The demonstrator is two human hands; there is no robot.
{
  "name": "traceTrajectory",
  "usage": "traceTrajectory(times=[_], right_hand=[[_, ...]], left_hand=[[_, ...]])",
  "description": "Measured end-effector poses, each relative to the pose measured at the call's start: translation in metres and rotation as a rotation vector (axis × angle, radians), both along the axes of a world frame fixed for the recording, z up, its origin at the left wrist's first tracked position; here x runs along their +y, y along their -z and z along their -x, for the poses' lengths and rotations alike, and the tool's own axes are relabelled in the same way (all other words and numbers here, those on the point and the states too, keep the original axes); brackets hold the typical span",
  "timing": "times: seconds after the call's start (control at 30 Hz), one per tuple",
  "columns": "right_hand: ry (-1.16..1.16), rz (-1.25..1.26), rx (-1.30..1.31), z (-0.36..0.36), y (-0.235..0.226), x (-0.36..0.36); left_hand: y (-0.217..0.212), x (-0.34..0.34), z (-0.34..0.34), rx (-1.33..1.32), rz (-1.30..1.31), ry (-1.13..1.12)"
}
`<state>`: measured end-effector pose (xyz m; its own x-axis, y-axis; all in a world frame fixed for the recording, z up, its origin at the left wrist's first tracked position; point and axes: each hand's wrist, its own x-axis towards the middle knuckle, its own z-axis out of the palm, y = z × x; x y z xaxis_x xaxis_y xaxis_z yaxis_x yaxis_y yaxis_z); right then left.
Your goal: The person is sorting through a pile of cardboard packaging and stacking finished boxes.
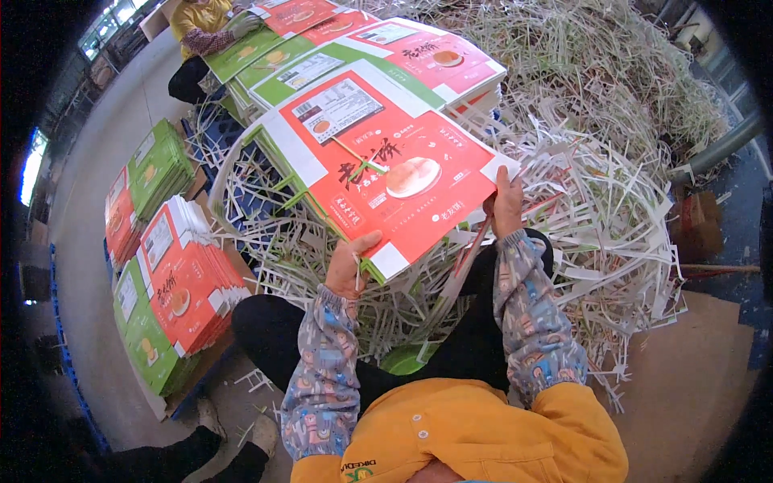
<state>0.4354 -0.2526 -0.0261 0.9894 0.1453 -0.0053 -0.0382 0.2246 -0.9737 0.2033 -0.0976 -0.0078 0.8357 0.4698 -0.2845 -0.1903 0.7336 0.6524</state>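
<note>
A flat printed cardboard box sheet (407, 221), red with a round pastry picture and white corner patches, lies across the front of a stack in front of me. My left hand (348, 266) grips its near left corner, thumb on top and fingers underneath. At the near right corner my right hand (507, 205) holds it the same way. Green edges of sheets show along its left side, with thin strips hanging off them. Whether I hold one sheet or several, I cannot tell. Behind it are more stacked pink and green sheets (439, 60).
Shredded paper strips (580, 217) heap up around my legs and far to the right. To the left, stacks of red and green sheets (189, 282) stand on a pallet. Another person in yellow (205, 20) rests a gloved hand on the far stack. Someone's shoes (263, 435) show at lower left.
</note>
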Motion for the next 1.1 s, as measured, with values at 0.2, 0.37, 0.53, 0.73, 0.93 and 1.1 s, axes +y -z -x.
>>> traceTrajectory(times=[0.2, 0.37, 0.53, 0.73, 0.93, 1.1], right_hand=[[-0.412, 0.424, -0.157, -0.041, -0.019, -0.037], [-0.218, 0.554, -0.009, -0.119, 0.003, -0.035], [0.003, 0.886, -0.727, -0.159, 0.045, -0.067], [0.046, 0.494, -0.555, 0.033, -0.012, -0.061], [-0.644, -0.555, 0.490, 0.118, -0.023, 0.000], [-0.443, -0.414, 0.532, 0.117, -0.028, 0.028]], left_hand=[[-0.001, 0.016, 0.017, -0.099, 0.102, -0.021], [-0.019, 0.020, 0.033, -0.154, 0.159, -0.048], [-0.012, 0.002, -0.008, -0.128, 0.160, 0.012], [-0.013, 0.003, 0.000, -0.141, 0.173, -0.018], [-0.002, -0.008, -0.011, -0.078, 0.143, 0.022], [0.001, -0.011, 0.001, 0.027, 0.072, 0.100]])
